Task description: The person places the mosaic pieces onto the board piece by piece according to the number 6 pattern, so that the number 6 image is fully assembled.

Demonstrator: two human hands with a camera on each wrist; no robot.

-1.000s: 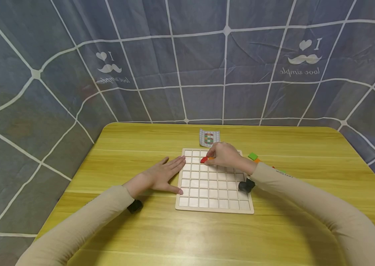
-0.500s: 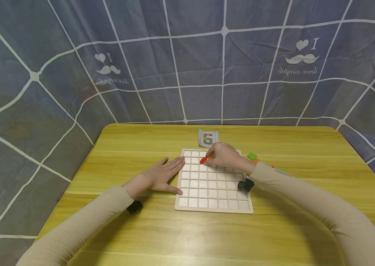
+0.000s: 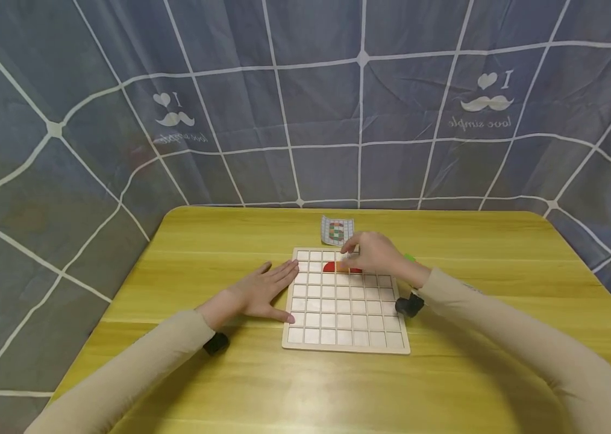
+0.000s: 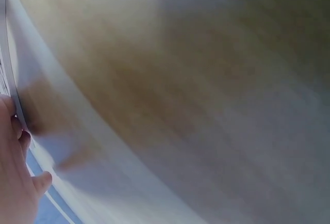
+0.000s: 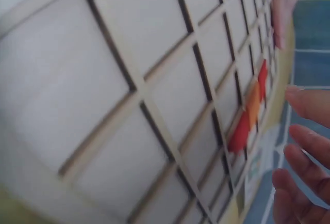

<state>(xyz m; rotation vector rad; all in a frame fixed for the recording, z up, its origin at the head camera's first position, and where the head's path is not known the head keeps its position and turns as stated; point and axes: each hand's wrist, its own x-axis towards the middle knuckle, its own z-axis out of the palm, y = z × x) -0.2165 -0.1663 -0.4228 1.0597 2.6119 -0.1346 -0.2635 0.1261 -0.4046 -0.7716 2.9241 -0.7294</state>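
A wooden grid board [image 3: 338, 321] lies on the table. In one of its upper rows, a red rounded piece [image 3: 329, 267], an orange square tile [image 3: 342, 267] and a second red piece [image 5: 238, 133] sit side by side in adjoining cells. My right hand [image 3: 380, 253] hovers at the board's top, its fingers loosely bent; in the right wrist view the fingers stand apart, with nothing between them. With fingers spread, my left hand [image 3: 263, 293] rests along the board's left edge, fingertips and thumb on the rim.
Just behind the board lies a small paper card [image 3: 337, 230] printed with a coloured grid pattern. A green tile [image 3: 410, 257] shows beyond my right wrist, partly covered by it. A grey curtain [image 3: 316, 108] with white lines hangs behind the table [image 3: 219, 386].
My right hand has let go of the pieces and moved slightly right and up, uncovering the orange tile and the second red piece. My left hand stays on the board's edge.
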